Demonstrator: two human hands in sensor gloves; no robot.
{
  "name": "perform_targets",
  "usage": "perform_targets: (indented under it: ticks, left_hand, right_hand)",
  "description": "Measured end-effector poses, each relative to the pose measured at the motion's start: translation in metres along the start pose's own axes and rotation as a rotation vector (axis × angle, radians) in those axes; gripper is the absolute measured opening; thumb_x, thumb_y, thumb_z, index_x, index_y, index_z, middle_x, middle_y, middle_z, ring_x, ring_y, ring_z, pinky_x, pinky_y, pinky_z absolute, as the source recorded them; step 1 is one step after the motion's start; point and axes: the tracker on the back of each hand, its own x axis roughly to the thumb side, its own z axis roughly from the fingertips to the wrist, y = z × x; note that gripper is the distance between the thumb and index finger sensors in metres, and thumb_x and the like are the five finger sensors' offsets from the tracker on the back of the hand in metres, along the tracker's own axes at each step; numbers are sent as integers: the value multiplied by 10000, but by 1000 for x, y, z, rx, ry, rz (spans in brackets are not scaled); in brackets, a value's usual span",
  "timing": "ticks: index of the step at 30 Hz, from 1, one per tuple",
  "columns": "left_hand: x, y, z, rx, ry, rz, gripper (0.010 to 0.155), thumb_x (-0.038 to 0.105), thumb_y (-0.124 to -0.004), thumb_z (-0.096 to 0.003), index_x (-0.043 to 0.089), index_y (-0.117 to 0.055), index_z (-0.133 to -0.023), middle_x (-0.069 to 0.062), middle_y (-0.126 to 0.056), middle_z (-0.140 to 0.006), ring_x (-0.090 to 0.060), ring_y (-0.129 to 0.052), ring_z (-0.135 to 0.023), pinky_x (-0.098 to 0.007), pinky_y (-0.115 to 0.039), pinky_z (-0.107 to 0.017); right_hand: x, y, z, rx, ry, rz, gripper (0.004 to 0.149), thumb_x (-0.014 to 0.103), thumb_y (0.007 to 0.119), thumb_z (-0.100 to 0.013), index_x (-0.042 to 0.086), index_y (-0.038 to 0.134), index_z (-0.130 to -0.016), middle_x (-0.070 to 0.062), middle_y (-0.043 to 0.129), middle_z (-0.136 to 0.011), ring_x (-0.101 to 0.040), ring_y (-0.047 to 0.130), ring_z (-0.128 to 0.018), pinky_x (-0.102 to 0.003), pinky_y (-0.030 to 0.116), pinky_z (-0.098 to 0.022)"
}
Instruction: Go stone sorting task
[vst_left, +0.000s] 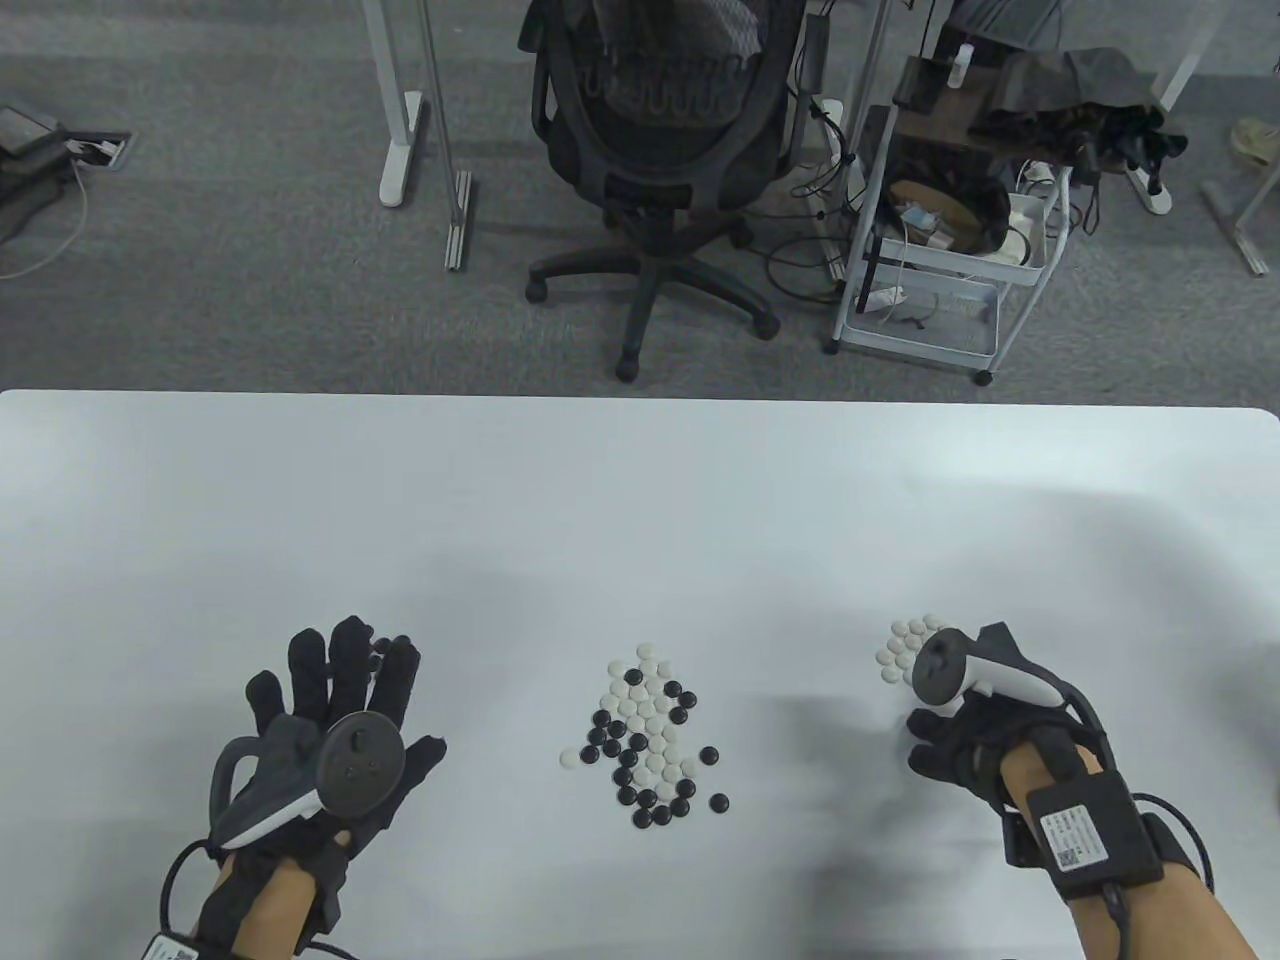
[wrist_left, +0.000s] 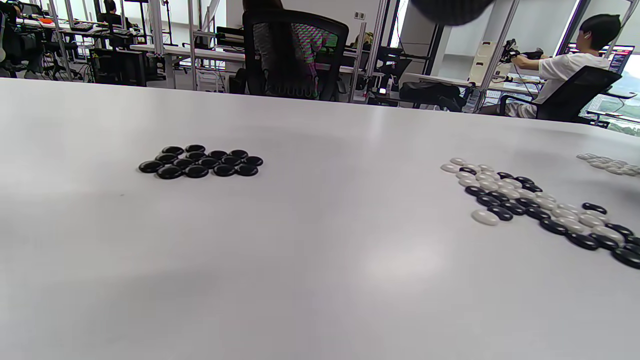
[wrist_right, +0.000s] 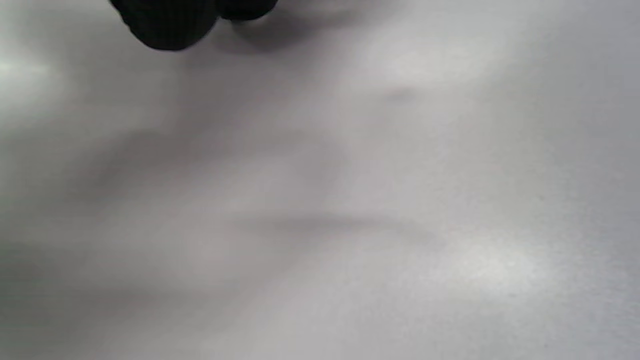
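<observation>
A mixed pile of black and white Go stones (vst_left: 648, 735) lies at the table's middle front; it also shows in the left wrist view (wrist_left: 540, 210). A group of black stones (wrist_left: 200, 162) lies to the left, mostly hidden under my left fingers in the table view (vst_left: 376, 657). A group of white stones (vst_left: 903, 648) lies to the right and also shows in the left wrist view (wrist_left: 607, 164). My left hand (vst_left: 350, 680) has its fingers spread over the black group and holds nothing. My right hand (vst_left: 935, 745) is just in front of the white group with its fingers curled under. What it holds is hidden.
The white table (vst_left: 640, 500) reaches back to its far edge. Beyond that edge stand an office chair (vst_left: 655, 150) and a wire cart (vst_left: 950, 220). The right wrist view shows only bare table (wrist_right: 350, 200) and a dark fingertip (wrist_right: 165, 22) at the top.
</observation>
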Motion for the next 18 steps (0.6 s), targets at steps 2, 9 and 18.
perform_targets:
  ticks: [2,9,18]
  left_hand:
    - [0,0,0,-1,1,1,772,509,-486,-639,108,-116,-1185,-362,116,-1137,-626,133,-925,-849,-38,-566]
    - [-1,1,-1,-10,4,3,771,509,-486,-639,109,-117,-1185,-363,117,-1137,-627,133,-925,-849,-38,-567]
    - [-2,1,-1,-8,3,7,772,509,-486,-639,106,-118,-1185,-365,118,-1136,-627,133,-924,-849,-37,-566]
  right_hand:
    - [-6,-5,-5,-11,21,-23,586,475,591,-578,289,390,-1097,-203,-138,-1034,-538,-166,-858,-815,35,-557]
    - [-12,-14,-13,-17,36,-80,589,480,586,-578,290,385,-1099,-202,-150,-1027,-536,-170,-856,-813,34,-559]
    - [11,-43,0,-74,-68,-147,614,488,574,-572,258,419,-1120,-213,-155,-1026,-543,-173,-851,-816,34,-552]
